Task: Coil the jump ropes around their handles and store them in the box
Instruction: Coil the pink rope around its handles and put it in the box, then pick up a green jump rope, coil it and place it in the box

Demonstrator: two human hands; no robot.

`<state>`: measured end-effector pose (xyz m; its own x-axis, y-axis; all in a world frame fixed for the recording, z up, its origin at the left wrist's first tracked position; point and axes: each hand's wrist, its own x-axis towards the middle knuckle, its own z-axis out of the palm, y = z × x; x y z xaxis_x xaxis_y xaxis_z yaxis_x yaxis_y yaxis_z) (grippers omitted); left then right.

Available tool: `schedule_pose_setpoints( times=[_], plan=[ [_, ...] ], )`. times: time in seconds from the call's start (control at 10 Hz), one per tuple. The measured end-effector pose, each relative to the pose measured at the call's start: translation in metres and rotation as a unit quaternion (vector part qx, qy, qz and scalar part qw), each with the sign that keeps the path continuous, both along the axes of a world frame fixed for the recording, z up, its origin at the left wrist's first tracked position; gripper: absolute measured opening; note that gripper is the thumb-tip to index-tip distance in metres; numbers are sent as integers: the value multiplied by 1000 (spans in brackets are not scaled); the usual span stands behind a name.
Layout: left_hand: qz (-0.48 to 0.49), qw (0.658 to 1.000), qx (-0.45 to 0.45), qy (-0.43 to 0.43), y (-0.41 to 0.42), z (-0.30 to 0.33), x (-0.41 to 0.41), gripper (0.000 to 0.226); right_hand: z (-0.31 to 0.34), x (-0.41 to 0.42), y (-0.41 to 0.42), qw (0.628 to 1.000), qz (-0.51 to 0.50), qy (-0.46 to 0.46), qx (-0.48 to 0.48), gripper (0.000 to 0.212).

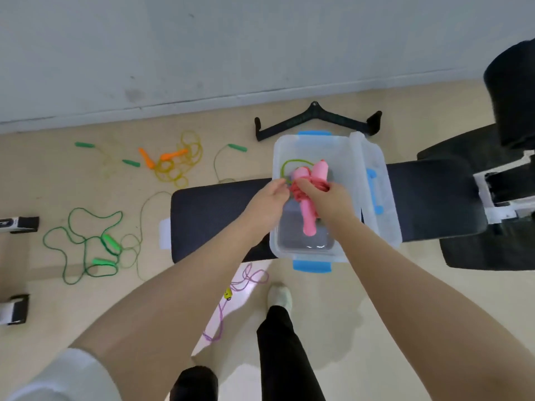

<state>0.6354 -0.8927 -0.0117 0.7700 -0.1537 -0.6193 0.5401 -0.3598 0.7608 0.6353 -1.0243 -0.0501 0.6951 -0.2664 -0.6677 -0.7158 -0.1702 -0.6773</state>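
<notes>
Over the box: the pink foam-handled jump rope with its red cord wound round the two handles (307, 209) sits under the right hand (328, 202), low inside the clear plastic storage box with blue latches (307, 140).
Right hand: fingers (307, 189) curled over the coiled cord, gripping the bundle at its middle; handle ends stick out beyond and below the grip.
Left hand (267, 205): just beside the right fingers, touching the bundle's near-left side; whether it pinches the cord or only steadies it, I cannot tell.
Already in the box: a thin yellow-green cord loop (292, 164) just beyond the fingers, with a lilac bit beside it.
Progress: judged early to midway; one rope going in, at least one seemingly stored.
Left to do: far left of the hands on the floor lie an orange-handled tangle of yellow-orange rope (173, 163), a pale rope with dark green handles (130, 162), a green rope with light green handles (95, 244); below the hands, a purple rope (243, 280).
Edges: the box rim closely surrounds both hands; the clear lid (373, 180) hangs open right of the fingers.
Room: the padded black bench (208, 215) under the box is open to the left.
</notes>
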Motion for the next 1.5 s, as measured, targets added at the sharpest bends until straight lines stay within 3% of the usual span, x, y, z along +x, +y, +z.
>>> schedule_pose_setpoints(
  times=[0.1, 0.2, 0.3, 0.4, 0.6, 0.7, 0.8, 0.9, 1.0, 1.1, 1.2, 1.4, 1.5],
  plan=[
    [4, 998, 53, -41, -3, -41, 20, 38, -44, 29, -5, 1000, -19, 1, 0, 31],
    [15, 994, 80, -77, 0, -70, 34, 32, -77, 52, 0, 994, 56, -41, -82, 51],
    [40, 996, 59, -53, 1, -88, 38, 32, -100, 63, 12, 963, 201, -54, -170, 68],
    [26, 995, 80, -60, 3, -98, 37, 41, -112, 61, 16, 908, 301, -56, -286, 75],
    [16, 996, 69, -63, 9, -95, 44, 33, -101, 84, 25, 894, 275, 32, -351, 82],
    [-45, 991, 81, -95, 18, -81, 39, 34, -90, 78, 34, 915, 248, 44, -315, 84],
    [-83, 987, 115, -71, 36, -69, 27, 48, -64, 58, 42, 925, 210, -13, -317, 59],
    [-63, 989, 127, -38, 67, -55, 11, 49, -35, 35, 68, 882, 291, -101, -356, 42],
    [-39, 988, 142, -42, 117, -33, -16, 44, -8, 11, 117, 878, 371, -128, -273, 31],
    [-4, 986, 166, -24, 188, -14, -57, 39, 17, -17, 185, 843, 485, -114, -203, 26],
    [63, 985, 163, -5, 267, 1, -105, 34, 37, -44, 255, 829, 525, -91, -172, 23],
    [107, 969, 221, 11, 480, 21, -238, 30, 48, -128, 439, 869, 491, -39, -54, 19],
    [160, 956, 246, 27, 563, 30, -283, 32, 38, -169, 528, 832, 550, -27, -71, 18]
  ],
)
